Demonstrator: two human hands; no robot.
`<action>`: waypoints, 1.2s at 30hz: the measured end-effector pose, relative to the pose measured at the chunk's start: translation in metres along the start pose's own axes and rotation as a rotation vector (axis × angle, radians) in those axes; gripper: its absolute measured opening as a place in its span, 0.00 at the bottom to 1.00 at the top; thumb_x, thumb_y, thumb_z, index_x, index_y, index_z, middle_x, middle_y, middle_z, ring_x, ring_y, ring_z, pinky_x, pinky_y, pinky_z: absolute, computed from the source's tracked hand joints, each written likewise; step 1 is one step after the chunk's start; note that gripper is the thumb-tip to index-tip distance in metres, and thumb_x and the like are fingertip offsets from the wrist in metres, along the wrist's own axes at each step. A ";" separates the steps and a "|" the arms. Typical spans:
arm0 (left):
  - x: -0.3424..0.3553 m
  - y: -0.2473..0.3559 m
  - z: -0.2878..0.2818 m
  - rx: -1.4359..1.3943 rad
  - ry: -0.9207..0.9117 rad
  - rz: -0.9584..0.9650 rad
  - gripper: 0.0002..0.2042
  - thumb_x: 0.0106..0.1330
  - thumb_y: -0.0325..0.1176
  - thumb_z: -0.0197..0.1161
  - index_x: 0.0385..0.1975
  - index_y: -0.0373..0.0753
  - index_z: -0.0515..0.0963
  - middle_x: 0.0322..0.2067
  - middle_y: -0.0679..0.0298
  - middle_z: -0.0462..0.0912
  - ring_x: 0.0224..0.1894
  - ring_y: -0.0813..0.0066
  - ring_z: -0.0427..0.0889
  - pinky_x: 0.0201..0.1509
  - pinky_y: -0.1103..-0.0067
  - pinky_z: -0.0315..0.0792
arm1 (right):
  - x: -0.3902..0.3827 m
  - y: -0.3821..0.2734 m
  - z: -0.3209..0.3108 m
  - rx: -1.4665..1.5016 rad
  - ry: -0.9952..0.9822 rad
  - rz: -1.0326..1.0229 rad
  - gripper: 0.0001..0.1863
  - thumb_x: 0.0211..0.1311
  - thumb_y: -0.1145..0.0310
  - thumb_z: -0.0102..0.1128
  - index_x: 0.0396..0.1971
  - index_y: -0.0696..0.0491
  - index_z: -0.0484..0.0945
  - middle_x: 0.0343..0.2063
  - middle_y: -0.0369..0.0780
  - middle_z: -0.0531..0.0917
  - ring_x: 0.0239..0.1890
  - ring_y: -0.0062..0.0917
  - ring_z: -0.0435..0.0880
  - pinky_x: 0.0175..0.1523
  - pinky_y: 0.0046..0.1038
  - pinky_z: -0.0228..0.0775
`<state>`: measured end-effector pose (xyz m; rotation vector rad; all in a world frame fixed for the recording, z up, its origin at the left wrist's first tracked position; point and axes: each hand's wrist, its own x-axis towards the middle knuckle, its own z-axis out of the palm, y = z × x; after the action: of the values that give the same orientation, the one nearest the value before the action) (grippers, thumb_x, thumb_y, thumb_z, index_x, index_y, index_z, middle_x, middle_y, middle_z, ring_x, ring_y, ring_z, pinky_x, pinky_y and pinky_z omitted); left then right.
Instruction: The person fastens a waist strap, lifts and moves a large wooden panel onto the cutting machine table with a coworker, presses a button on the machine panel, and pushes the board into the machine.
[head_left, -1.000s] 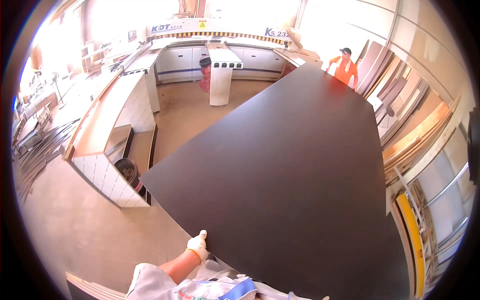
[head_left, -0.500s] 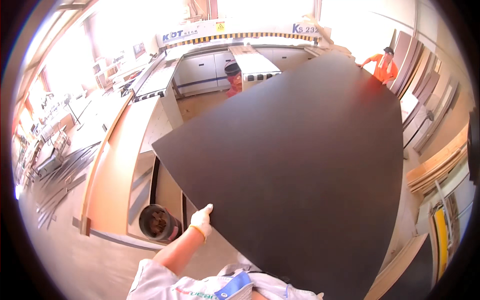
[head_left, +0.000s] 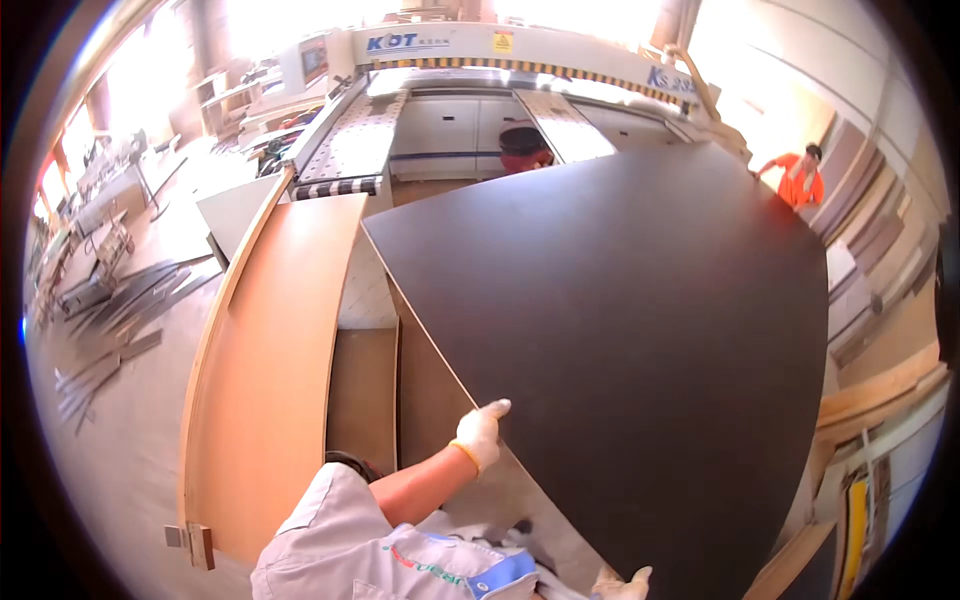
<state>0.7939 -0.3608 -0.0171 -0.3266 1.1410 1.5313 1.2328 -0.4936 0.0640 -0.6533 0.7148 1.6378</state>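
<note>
A large dark board (head_left: 640, 330) fills the middle and right of the view. My left hand (head_left: 478, 435), in a white glove with a yellow cuff, grips its near left edge. Lower down the same edge, at the bottom of the view, my right hand (head_left: 622, 585), also gloved, holds the board with fingers wrapped round it. At the board's far right end a co-worker (head_left: 798, 182) in orange and a dark cap stands with hands at the board. A light wood panel (head_left: 280, 360) lies left of the board on a low stand.
A white panel saw (head_left: 450, 42) with a striped beam stands at the back, its perforated tables (head_left: 352, 130) reaching forward, a red-and-black bucket (head_left: 525, 145) between them. Offcuts (head_left: 110, 330) lie on the left floor. Sheets and timber (head_left: 870, 400) line the right side.
My view has moved forward toward the saw. The board's near left corner now reaches beside the saw's left table, over the wood panel's stand. The co-worker appears farther right, still at the board.
</note>
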 end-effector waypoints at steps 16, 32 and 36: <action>0.106 0.101 -0.083 0.079 0.102 0.177 0.27 0.74 0.46 0.77 0.63 0.28 0.87 0.58 0.49 0.91 0.57 0.61 0.87 0.63 0.61 0.81 | 0.043 0.146 0.109 -2.044 -0.502 -0.956 0.24 0.77 0.54 0.79 0.54 0.61 0.86 0.50 0.49 0.93 0.51 0.44 0.92 0.65 0.43 0.85; 0.092 0.166 -0.052 -0.086 0.205 0.262 0.19 0.75 0.37 0.78 0.58 0.31 0.87 0.53 0.51 0.91 0.55 0.59 0.89 0.61 0.61 0.83 | 0.266 0.314 0.181 -1.048 -0.116 0.060 0.22 0.90 0.61 0.58 0.71 0.60 0.79 0.70 0.48 0.85 0.68 0.48 0.86 0.78 0.56 0.78; 0.070 0.251 -0.042 0.763 0.438 0.947 0.30 0.77 0.45 0.74 0.70 0.28 0.80 0.75 0.41 0.80 0.77 0.44 0.78 0.83 0.54 0.70 | 0.329 0.438 0.198 -1.017 -0.094 0.225 0.22 0.91 0.59 0.57 0.72 0.58 0.78 0.68 0.47 0.85 0.66 0.47 0.87 0.72 0.59 0.83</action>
<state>0.5367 -0.3239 0.0306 0.5027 2.3325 1.6675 0.7389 -0.1935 -0.0058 -1.2167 -0.1891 2.1990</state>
